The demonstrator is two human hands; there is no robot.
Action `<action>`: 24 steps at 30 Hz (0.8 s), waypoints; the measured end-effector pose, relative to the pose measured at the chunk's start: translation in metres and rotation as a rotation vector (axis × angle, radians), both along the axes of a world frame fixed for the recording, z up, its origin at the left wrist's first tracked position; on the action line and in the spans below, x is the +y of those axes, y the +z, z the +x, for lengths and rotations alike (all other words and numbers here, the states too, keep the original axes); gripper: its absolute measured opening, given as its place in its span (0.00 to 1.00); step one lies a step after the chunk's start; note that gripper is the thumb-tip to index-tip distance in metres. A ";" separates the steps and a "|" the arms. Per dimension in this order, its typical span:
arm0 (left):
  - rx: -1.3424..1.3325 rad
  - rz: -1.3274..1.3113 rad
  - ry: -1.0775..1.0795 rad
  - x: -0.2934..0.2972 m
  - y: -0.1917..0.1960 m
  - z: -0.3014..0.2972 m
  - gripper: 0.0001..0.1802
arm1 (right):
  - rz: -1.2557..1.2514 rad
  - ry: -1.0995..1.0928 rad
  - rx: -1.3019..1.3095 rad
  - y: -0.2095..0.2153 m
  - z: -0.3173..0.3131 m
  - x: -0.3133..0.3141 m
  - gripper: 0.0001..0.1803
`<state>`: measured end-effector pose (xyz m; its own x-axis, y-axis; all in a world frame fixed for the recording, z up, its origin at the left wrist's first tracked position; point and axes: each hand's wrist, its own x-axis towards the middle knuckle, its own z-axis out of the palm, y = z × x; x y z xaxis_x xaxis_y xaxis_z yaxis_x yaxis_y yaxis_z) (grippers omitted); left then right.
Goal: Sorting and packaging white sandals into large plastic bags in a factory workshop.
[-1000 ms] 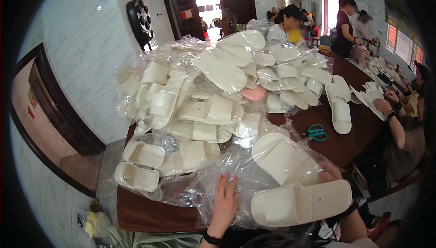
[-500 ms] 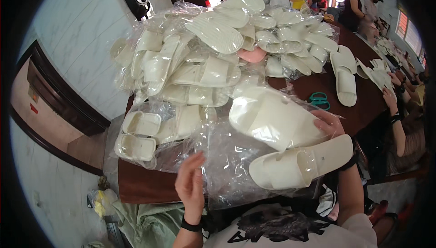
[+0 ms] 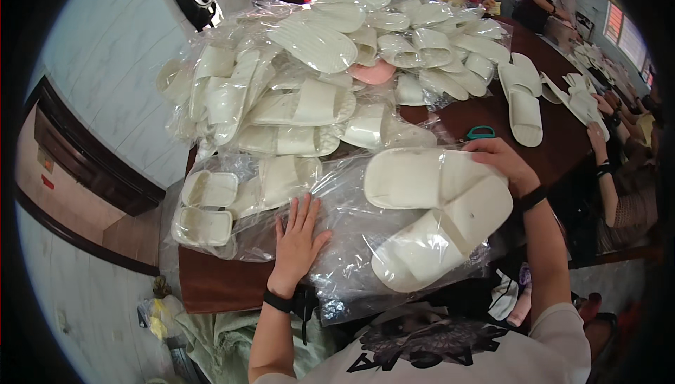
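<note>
My left hand (image 3: 297, 242) lies flat, fingers apart, on a heap of clear plastic bags (image 3: 355, 243) at the near edge of a dark wooden table (image 3: 218, 287). My right hand (image 3: 500, 161) grips the far end of a pair of cream slide slippers (image 3: 439, 208) that rest on those bags, one lying across the other. A black band sits on each wrist. Just beyond my right hand a small teal pair of scissors (image 3: 481, 132) lies on the table.
A tall pile of bagged cream slippers (image 3: 309, 82) fills the table's left and far side, with one pink piece (image 3: 373, 73) in it. Loose slippers (image 3: 522, 103) lie at the right. Other people sit along the right edge (image 3: 619, 173). Tiled wall at left.
My right hand has brought the slipper pair down and toward the table, one crossing the other. My left hand has moved up from the table edge and pressed flat on the plastic bags.
</note>
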<state>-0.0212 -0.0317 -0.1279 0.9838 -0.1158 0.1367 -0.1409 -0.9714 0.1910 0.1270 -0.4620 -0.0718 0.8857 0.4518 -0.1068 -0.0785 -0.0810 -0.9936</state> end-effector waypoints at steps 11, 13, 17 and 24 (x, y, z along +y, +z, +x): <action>0.016 0.025 0.038 -0.002 -0.008 0.005 0.39 | -0.002 -0.312 -0.237 0.022 -0.011 -0.169 0.17; 0.023 0.034 0.048 -0.004 -0.006 0.013 0.39 | 0.096 -0.369 -0.297 0.011 -0.012 -0.180 0.18; -0.015 0.108 0.062 -0.014 -0.005 0.027 0.37 | 0.228 -0.448 -0.422 0.029 -0.019 -0.154 0.20; 0.014 0.116 0.089 -0.014 -0.004 0.028 0.37 | 0.279 -0.379 -0.544 0.098 -0.003 -0.071 0.21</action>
<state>0.0067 -0.0454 -0.1317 0.9926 -0.0420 0.1139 -0.0511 -0.9957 0.0776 0.1236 -0.5331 0.0262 0.8817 0.0488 0.4692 0.4616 0.1165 -0.8794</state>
